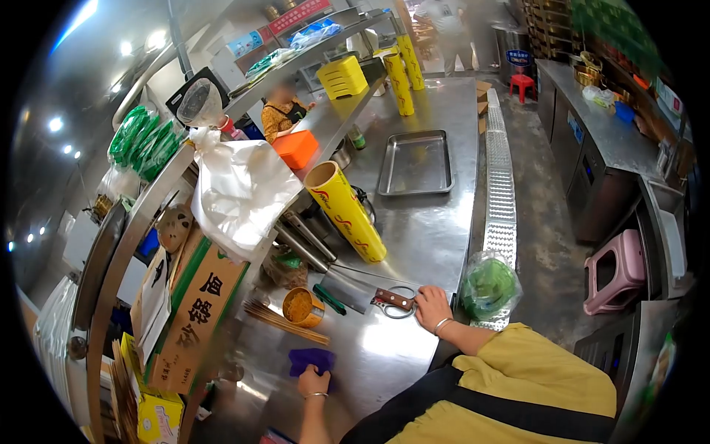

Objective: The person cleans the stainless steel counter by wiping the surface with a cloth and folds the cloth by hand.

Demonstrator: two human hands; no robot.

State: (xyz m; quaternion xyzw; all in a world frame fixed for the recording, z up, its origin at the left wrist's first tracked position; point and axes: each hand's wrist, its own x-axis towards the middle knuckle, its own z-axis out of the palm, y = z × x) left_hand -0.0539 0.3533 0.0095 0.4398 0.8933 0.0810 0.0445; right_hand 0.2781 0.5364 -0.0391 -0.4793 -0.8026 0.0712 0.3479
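My left hand (313, 381) is closed on a purple cloth (310, 360) lying on the steel table. My right hand (433, 309) rests at the table's edge, fingers laid on the steel beside the wooden knife handle (394, 298). The knife's broad blade (346, 291) points away to the left. Scissors with a looped handle (400, 311) lie by the knife. A dark green tool (330, 299) is close to the blade. Left of it stand an open can (302, 307) with orange-brown contents and a bundle of thin sticks (285, 323).
A yellow film roll (345, 211) stands on the table before a metal tray (416, 163). White plastic bags (240, 185) hang at left above a cardboard box (194, 314). Bagged greens (491, 287) sit by the right edge. A person (285, 115) is behind the shelf.
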